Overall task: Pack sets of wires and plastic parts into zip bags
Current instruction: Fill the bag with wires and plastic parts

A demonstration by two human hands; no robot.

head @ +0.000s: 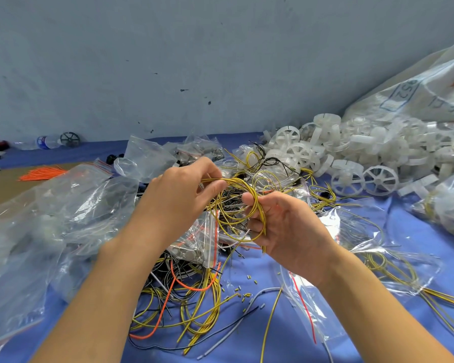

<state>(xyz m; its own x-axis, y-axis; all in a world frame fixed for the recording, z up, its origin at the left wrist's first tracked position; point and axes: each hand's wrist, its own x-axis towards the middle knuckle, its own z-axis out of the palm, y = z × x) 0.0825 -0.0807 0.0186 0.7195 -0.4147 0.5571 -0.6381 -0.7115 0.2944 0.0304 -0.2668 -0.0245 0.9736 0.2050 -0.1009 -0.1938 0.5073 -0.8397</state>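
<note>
Both hands hold one coil of yellow wires [233,221] above the blue table [299,334]. My left hand [184,189] pinches the top of the coil between thumb and fingertips. My right hand [281,226], palm up, grips the coil's right side with curled fingers. A zip bag with a red strip [202,244] lies just beneath the coil. Loose yellow, orange and black wires [184,305] sprawl on the table below my hands. White plastic wheels [351,153] are heaped at the right.
Clear zip bags [50,218] pile up on the left, and more bags with yellow wires [393,265] lie at the right. A big white sack [417,93] leans at the far right. Orange wires [42,172] rest on cardboard at the far left. A plastic bottle [46,142] lies by the wall.
</note>
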